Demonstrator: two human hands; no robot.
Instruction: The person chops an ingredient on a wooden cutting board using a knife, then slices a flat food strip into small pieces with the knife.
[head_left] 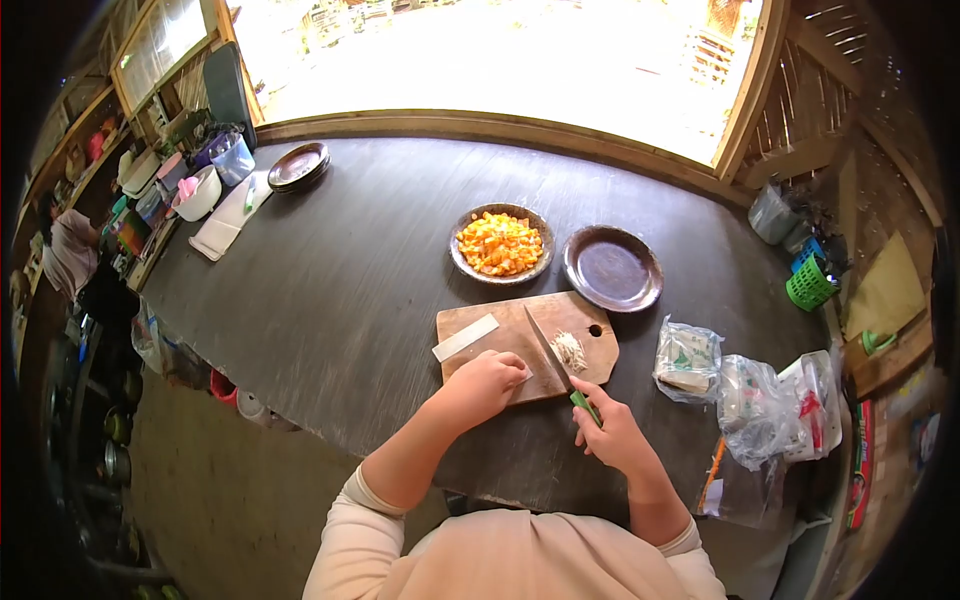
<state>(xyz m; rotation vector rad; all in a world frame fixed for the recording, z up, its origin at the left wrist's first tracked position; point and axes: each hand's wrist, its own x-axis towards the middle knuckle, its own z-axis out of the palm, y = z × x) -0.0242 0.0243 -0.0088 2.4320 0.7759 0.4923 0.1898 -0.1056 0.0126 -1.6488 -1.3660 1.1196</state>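
My right hand is wrapped round the green handle of a knife, whose blade slants up over the wooden cutting board. My left hand rests at the board's lower left with its fingers curled down on a pale piece, mostly hidden beneath them. Above that hand lies a flat white strip. A small heap of thin white shreds sits to the right of the blade. Behind the board stand a bowl of chopped orange food and a dark plate with nothing on it.
Plastic-wrapped packages lie to the right, near a green basket. Stacked dark plates, a white cloth and a white tub are at the far left. Another person is beyond the table's left side.
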